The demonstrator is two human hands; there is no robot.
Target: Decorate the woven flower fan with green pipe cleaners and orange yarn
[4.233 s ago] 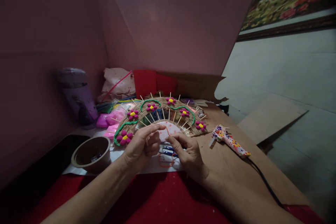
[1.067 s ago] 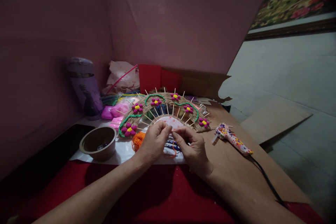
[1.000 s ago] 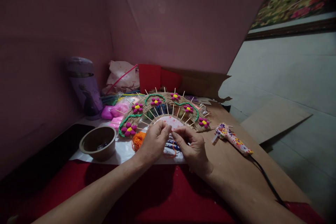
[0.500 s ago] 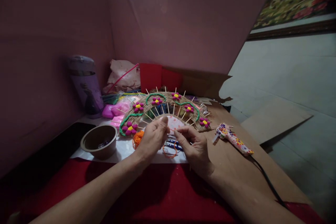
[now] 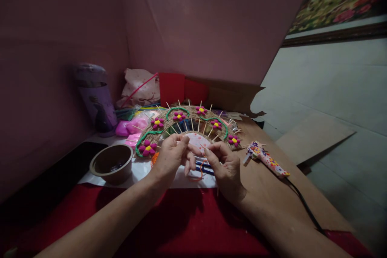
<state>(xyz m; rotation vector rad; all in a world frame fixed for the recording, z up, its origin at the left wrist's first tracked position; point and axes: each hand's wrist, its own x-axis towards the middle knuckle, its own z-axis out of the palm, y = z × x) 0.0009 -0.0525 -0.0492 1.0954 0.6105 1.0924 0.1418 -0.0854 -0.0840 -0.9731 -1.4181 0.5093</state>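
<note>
Orange yarn [image 5: 201, 171] hangs from the pinched fingertips of my right hand [image 5: 223, 167], with a short end sticking up. Close by on the left is my left hand [image 5: 176, 155], its fingers partly spread and no yarn visible in it. An orange yarn ball [image 5: 154, 159] lies mostly hidden behind my left hand. Beyond both hands, a fan-shaped woven twine piece [image 5: 193, 115] with sticks carries magenta-and-yellow flowers and green trim. Dark blue strips [image 5: 204, 167] lie on white paper under the hands.
A brown bowl [image 5: 111, 163] and a purple tumbler [image 5: 96, 100] stand at the left, near pink bags [image 5: 133, 125]. On the brown board [image 5: 266, 193] at the right lies a flower-patterned tool [image 5: 267, 159] with a black cord. Red cloth [image 5: 181, 221] spans the front.
My left hand has opened its fingers and moved slightly away from the yarn. My right hand still pinches it. The view has shifted a little.
</note>
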